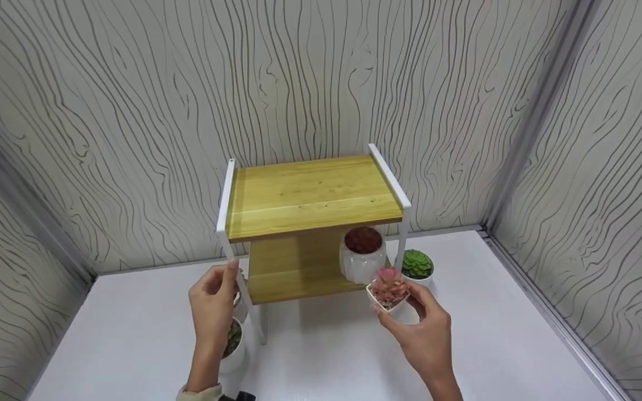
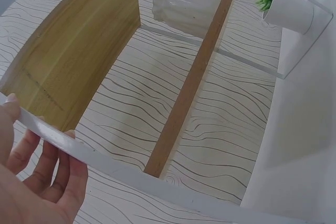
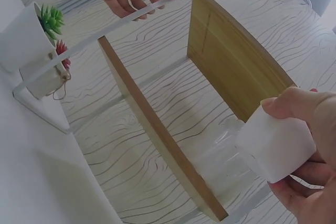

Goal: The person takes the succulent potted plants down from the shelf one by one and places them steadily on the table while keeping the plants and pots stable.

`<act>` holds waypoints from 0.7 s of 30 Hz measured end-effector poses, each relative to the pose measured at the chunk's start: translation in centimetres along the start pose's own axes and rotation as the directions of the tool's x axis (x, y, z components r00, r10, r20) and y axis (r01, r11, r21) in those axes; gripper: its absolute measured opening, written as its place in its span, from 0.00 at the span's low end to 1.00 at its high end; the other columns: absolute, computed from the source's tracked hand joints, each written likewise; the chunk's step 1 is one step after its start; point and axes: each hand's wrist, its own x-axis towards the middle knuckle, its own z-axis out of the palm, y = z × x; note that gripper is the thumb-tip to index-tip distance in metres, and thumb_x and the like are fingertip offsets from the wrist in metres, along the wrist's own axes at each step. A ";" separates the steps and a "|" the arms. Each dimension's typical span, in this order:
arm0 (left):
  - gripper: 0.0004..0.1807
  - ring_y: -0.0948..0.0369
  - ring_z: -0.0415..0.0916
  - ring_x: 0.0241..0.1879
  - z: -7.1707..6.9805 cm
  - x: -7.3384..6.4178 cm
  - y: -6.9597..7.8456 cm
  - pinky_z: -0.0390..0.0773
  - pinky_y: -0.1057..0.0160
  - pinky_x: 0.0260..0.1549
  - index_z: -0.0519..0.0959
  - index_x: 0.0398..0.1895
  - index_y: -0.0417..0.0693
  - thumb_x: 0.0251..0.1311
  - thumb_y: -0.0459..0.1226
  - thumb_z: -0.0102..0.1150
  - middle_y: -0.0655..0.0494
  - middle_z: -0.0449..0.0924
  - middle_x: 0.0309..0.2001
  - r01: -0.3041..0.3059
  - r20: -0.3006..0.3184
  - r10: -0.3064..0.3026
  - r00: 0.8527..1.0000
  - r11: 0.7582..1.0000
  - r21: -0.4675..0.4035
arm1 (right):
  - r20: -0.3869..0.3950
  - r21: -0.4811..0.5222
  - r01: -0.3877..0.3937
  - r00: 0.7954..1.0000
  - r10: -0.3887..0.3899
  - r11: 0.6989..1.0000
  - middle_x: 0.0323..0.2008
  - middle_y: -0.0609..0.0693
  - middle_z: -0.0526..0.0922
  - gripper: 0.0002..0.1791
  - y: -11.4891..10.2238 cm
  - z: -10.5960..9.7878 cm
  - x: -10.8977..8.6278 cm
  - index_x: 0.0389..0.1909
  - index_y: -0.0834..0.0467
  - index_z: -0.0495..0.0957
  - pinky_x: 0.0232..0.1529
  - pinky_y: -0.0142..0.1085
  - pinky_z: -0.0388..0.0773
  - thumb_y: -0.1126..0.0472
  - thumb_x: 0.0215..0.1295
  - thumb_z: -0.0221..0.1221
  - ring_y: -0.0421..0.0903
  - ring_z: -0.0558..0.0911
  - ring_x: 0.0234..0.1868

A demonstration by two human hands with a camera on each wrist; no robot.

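A small two-tier shelf (image 1: 310, 192) with wooden boards and white side frames stands against the wall. My left hand (image 1: 215, 303) pinches the front post (image 2: 110, 163) of its left frame between thumb and fingers. In my right hand (image 1: 424, 328) is a potted pink succulent (image 1: 389, 291) in a small squarish white pot (image 3: 278, 140), held by the sides and tilted. It is in front of the lower board's right end. On that board sits a larger white ribbed pot (image 1: 363, 266) with dark reddish contents, partly behind the held pot in the head view.
Right of the shelf, a green succulent (image 1: 417, 264) in a white pot stands on the white table (image 1: 499, 323). Two pots are beside the shelf's left frame: a white one with a green plant (image 3: 51, 22) and a twine-tied one with a red plant (image 3: 64, 55). Patterned walls enclose the table.
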 end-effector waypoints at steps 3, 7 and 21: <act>0.21 0.60 0.73 0.32 0.0 0.0 0.0 0.74 0.66 0.33 0.84 0.37 0.40 0.74 0.51 0.63 0.54 0.77 0.28 -0.004 -0.001 0.004 1.000 1.000 -0.006 | 0.019 0.001 0.022 1.000 -0.022 1.000 0.60 0.59 0.84 0.37 0.2 -0.7 0.4 0.62 0.65 0.79 0.63 0.24 0.77 0.65 0.49 0.82 0.55 0.83 0.65; 0.20 0.59 0.74 0.34 0.1 0.0 0.0 0.75 0.65 0.34 0.85 0.37 0.42 0.73 0.52 0.63 0.52 0.77 0.30 -0.001 -0.001 0.001 1.000 1.000 -0.004 | 0.047 0.019 0.014 0.999 -0.015 1.000 0.61 0.60 0.83 0.36 0.6 -1.6 0.9 0.63 0.65 0.78 0.61 0.19 0.75 0.67 0.51 0.80 0.56 0.82 0.65; 0.20 0.62 0.72 0.31 0.1 -0.1 -0.1 0.75 0.66 0.30 0.85 0.37 0.42 0.74 0.50 0.62 0.54 0.77 0.29 -0.018 -0.001 0.018 1.000 1.000 0.006 | 0.093 0.056 -0.014 0.996 0.008 0.998 0.67 0.63 0.78 0.40 1.9 -3.6 2.1 0.68 0.66 0.75 0.60 0.17 0.75 0.71 0.52 0.78 0.57 0.78 0.71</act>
